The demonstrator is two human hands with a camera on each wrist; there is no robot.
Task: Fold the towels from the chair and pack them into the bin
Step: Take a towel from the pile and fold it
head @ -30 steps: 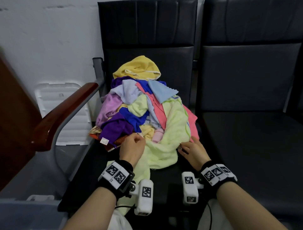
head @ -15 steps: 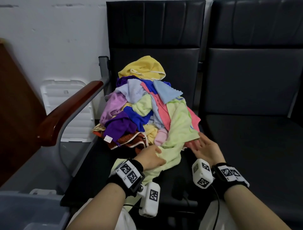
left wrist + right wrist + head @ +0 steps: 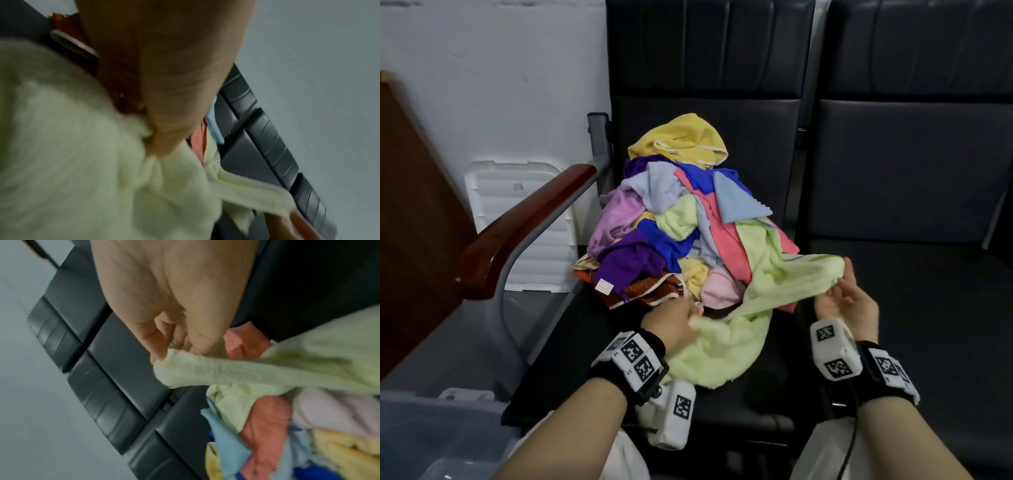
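A heap of coloured towels [image 3: 671, 219] lies on the left black chair's seat [image 3: 571, 349]. A pale green towel [image 3: 784, 284] trails from the heap toward me and over the seat's front. My left hand [image 3: 690, 317] grips a bunch of the green towel [image 3: 82, 146] near the heap's front; the left wrist view is blurred. My right hand [image 3: 842, 277], palm up at the heap's right, pinches the towel's corner [image 3: 185, 369] between thumb and fingers [image 3: 158, 352]. The stretch between my hands is lifted off the heap. The grey-blue bin [image 3: 431, 428] is at bottom left.
A brown wooden armrest [image 3: 517, 233] on a grey metal frame borders the seat's left side. A white ribbed panel [image 3: 524, 219] leans on the wall behind it. A brown board [image 3: 410, 205] stands far left. A second black chair seat [image 3: 928, 308] is on the right.
My right hand turned palm up and took the green towel's right corner, lifting it rightward off the heap. My left hand drew its bunch of towel toward me.
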